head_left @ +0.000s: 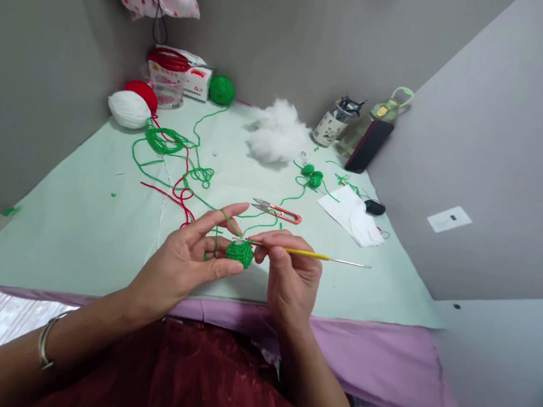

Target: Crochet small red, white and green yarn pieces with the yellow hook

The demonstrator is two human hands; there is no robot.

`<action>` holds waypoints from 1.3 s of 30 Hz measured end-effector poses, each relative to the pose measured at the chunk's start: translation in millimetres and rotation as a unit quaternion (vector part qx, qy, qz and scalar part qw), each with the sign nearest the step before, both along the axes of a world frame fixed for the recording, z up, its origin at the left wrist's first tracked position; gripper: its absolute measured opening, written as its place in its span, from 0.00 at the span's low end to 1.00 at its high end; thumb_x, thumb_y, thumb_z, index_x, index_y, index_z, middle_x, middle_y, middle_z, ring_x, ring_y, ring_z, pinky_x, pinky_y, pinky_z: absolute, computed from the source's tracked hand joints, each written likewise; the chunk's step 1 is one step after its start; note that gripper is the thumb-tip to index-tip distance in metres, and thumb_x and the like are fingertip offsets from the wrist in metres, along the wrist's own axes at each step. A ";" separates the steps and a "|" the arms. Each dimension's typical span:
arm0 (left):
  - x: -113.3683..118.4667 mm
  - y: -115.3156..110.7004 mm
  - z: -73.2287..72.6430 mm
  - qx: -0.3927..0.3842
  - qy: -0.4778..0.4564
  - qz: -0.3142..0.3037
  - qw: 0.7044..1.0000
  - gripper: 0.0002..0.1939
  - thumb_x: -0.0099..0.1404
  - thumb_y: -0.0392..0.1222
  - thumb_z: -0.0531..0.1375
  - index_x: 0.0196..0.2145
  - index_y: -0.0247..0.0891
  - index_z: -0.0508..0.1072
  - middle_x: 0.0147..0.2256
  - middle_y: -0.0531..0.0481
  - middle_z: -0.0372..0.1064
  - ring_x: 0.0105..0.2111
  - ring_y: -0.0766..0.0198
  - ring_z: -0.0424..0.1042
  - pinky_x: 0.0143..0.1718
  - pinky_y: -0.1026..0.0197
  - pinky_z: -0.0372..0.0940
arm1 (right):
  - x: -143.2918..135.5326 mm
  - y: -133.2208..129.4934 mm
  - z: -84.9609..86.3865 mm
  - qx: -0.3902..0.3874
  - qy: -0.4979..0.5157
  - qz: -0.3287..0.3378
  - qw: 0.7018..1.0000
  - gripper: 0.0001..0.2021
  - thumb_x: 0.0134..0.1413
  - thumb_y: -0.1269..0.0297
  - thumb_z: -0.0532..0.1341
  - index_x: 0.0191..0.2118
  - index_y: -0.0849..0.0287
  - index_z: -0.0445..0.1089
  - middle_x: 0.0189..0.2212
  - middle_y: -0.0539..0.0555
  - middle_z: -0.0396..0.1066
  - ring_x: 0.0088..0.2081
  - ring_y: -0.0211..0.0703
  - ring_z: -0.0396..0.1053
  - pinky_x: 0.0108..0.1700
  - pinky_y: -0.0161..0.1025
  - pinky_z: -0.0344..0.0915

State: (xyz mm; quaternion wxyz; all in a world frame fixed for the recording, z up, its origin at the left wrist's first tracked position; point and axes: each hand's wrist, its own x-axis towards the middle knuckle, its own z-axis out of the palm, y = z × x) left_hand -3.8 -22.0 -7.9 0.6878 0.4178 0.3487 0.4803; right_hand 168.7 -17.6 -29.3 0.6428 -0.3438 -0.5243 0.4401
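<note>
green crocheted yarn piece (238, 257), small and rounded, sits in the left hand (194, 250), over the near middle of the pale green worktop (69, 236). the left hand's grip pinches it between thumb and fingers, with a green yarn strand (230, 222) passing by the raised index finger. the right hand (294, 274) has its grip pinching a slim yellow-handled metal crochet hook (307, 254); one end lies at the top of the piece, the other points right. just beyond the hands lie orange-handled metal thread snips (291, 217). farther left are loose green yarn coils (164, 141), a round white yarn ball (129, 109) and a red yarn ball (146, 94) just behind it. a round green yarn ball (222, 90) rests at the far side beside a white box (198, 83). a fluffy white fibre heap (278, 134) lies far middle; to its right, a dark upright phone (370, 147) stands by a translucent green bottle (385, 110).
</note>
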 end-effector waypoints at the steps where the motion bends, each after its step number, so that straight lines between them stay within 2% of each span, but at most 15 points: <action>1: -0.5 0.7 0.8 0.008 -0.009 -0.004 1.000 0.33 0.58 0.37 0.74 0.60 0.57 0.75 0.45 0.55 0.70 0.39 0.68 0.75 0.45 0.64 0.70 | -0.5 0.1 1.3 0.000 0.002 -0.001 1.000 0.05 0.63 0.58 0.67 0.38 0.49 0.81 0.36 0.52 0.81 0.30 0.40 0.71 0.34 0.41 0.71; 5: -2.5 1.9 1.7 0.046 -0.004 -0.028 0.999 0.32 0.61 0.36 0.72 0.60 0.61 0.75 0.40 0.57 0.70 0.40 0.69 0.73 0.49 0.65 0.69 | -2.8 -2.2 4.5 0.011 0.002 -0.012 1.000 0.05 0.63 0.57 0.67 0.38 0.49 0.81 0.35 0.52 0.81 0.29 0.40 0.71 0.34 0.42 0.71; 10: -4.4 1.2 -2.8 0.045 0.057 -0.065 0.995 0.35 0.62 0.38 0.72 0.64 0.58 0.71 0.38 0.56 0.69 0.42 0.66 0.72 0.52 0.61 0.68 | -3.9 -3.0 -0.9 0.033 -0.008 -0.013 0.999 0.04 0.63 0.62 0.67 0.38 0.49 0.81 0.33 0.52 0.80 0.32 0.41 0.73 0.32 0.39 0.71; 15: -2.2 1.9 -10.4 -0.009 0.010 -0.071 0.997 0.38 0.64 0.41 0.71 0.68 0.53 0.65 0.46 0.52 0.72 0.50 0.61 0.73 0.56 0.57 0.66 | -2.0 2.4 -2.1 0.031 -0.015 -0.001 0.999 0.05 0.64 0.61 0.66 0.39 0.48 0.81 0.34 0.51 0.79 0.33 0.42 0.74 0.33 0.40 0.72; 17: -0.5 1.6 -13.1 -0.022 -0.015 -0.062 0.998 0.39 0.64 0.40 0.70 0.69 0.51 0.64 0.49 0.50 0.72 0.52 0.60 0.72 0.58 0.57 0.65 | -1.0 1.3 -2.6 0.076 -0.085 -0.015 0.993 0.07 0.66 0.63 0.64 0.42 0.46 0.81 0.35 0.52 0.79 0.36 0.43 0.75 0.36 0.41 0.73; 19: 1.0 0.7 -13.8 -0.032 -0.031 -0.057 0.997 0.37 0.64 0.39 0.70 0.68 0.50 0.65 0.49 0.50 0.73 0.53 0.60 0.72 0.58 0.58 0.64 | -0.3 -2.8 -6.3 0.150 -0.200 -0.079 0.965 0.12 0.65 0.68 0.64 0.47 0.43 0.80 0.39 0.52 0.79 0.39 0.43 0.76 0.39 0.42 0.74; 21: 1.8 -0.4 -12.1 -0.053 -0.046 -0.063 0.996 0.34 0.64 0.39 0.69 0.67 0.48 0.67 0.48 0.51 0.74 0.53 0.60 0.71 0.57 0.60 0.63 | -0.2 -7.6 -12.2 0.225 -0.282 -0.147 0.921 0.19 0.62 0.72 0.65 0.53 0.40 0.78 0.42 0.52 0.78 0.41 0.44 0.76 0.41 0.43 0.75; 23: 1.9 -1.0 -9.4 -0.076 -0.061 -0.080 0.992 0.32 0.64 0.39 0.68 0.65 0.47 0.70 0.47 0.51 0.75 0.51 0.60 0.71 0.55 0.60 0.62 | -1.0 -10.8 -16.5 0.277 -0.306 -0.179 0.893 0.22 0.61 0.73 0.66 0.55 0.39 0.76 0.43 0.52 0.77 0.41 0.44 0.76 0.40 0.43 0.76; 24: 1.7 -1.1 -8.1 -0.085 -0.069 -0.093 0.990 0.32 0.64 0.40 0.68 0.65 0.46 0.71 0.47 0.50 0.76 0.50 0.60 0.71 0.55 0.60 0.62 | -1.7 -11.3 -17.1 0.289 -0.300 -0.180 0.891 0.22 0.62 0.73 0.66 0.56 0.40 0.76 0.42 0.52 0.77 0.41 0.43 0.76 0.39 0.42 0.76; 26: 1.2 -0.9 -6.8 -0.097 -0.087 -0.114 0.985 0.31 0.63 0.41 0.67 0.64 0.46 0.72 0.47 0.50 0.76 0.49 0.59 0.71 0.54 0.59 0.61 | -3.2 -10.8 -14.6 0.281 -0.260 -0.172 0.907 0.18 0.64 0.72 0.64 0.54 0.42 0.77 0.40 0.52 0.76 0.39 0.42 0.76 0.36 0.41 0.76; 28: 0.9 -0.5 -6.8 -0.108 -0.096 -0.121 0.982 0.29 0.64 0.41 0.67 0.63 0.46 0.74 0.47 0.49 0.76 0.50 0.58 0.71 0.55 0.58 0.60 | -3.9 -9.4 -9.0 0.230 -0.198 -0.133 0.943 0.13 0.65 0.70 0.64 0.49 0.45 0.80 0.38 0.52 0.75 0.37 0.41 0.75 0.34 0.39 0.76; 30: 0.6 0.6 -7.1 -0.112 -0.104 -0.118 0.981 0.28 0.64 0.41 0.66 0.62 0.46 0.75 0.47 0.49 0.77 0.49 0.58 0.70 0.56 0.58 0.59 | -2.9 -8.2 -3.6 0.178 -0.155 -0.091 0.967 0.10 0.65 0.68 0.64 0.46 0.47 0.81 0.38 0.53 0.76 0.38 0.41 0.75 0.34 0.39 0.75; 33: -1.5 4.4 -6.6 -0.104 -0.129 -0.114 0.980 0.26 0.64 0.40 0.66 0.60 0.45 0.76 0.44 0.49 0.77 0.46 0.60 0.71 0.54 0.58 0.60 | 1.3 -7.2 0.6 0.142 -0.102 -0.065 0.982 0.09 0.66 0.67 0.64 0.45 0.49 0.81 0.38 0.53 0.77 0.39 0.43 0.75 0.37 0.41 0.75; 39: -11.7 12.3 -6.5 -0.086 -0.133 -0.130 0.979 0.23 0.64 0.42 0.67 0.57 0.37 0.80 0.39 0.47 0.77 0.40 0.63 0.72 0.47 0.63 0.64 | 10.7 -3.1 5.8 0.035 0.031 -0.018 0.999 0.05 0.65 0.64 0.65 0.39 0.52 0.81 0.33 0.51 0.78 0.28 0.37 0.73 0.32 0.38 0.73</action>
